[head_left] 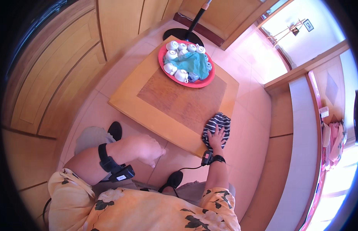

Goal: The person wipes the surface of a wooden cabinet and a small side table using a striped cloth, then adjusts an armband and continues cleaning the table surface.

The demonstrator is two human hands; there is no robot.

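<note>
My right hand (217, 138) lies with its fingers spread on a dark blue and white striped cloth (210, 127) at the near right corner of a low wooden table (155, 121). Off the table's near left edge, my left hand (152, 150) hangs in the air with nothing seen in it; its fingers are partly bent. At the table's far end stands a round red tray (199, 84). White cups (181, 75), several of them upside down, line its rim around a crumpled teal cloth (193, 63). A few blue-patterned cups sit at the tray's right side.
A round black stand base (168, 32) with a pole is on the tiled floor behind the table. Wooden cabinets (66, 63) run along the left. A long wooden unit (280, 115) stands at the right, with folded fabrics (334, 141) beyond it. A doorway opens at the upper right.
</note>
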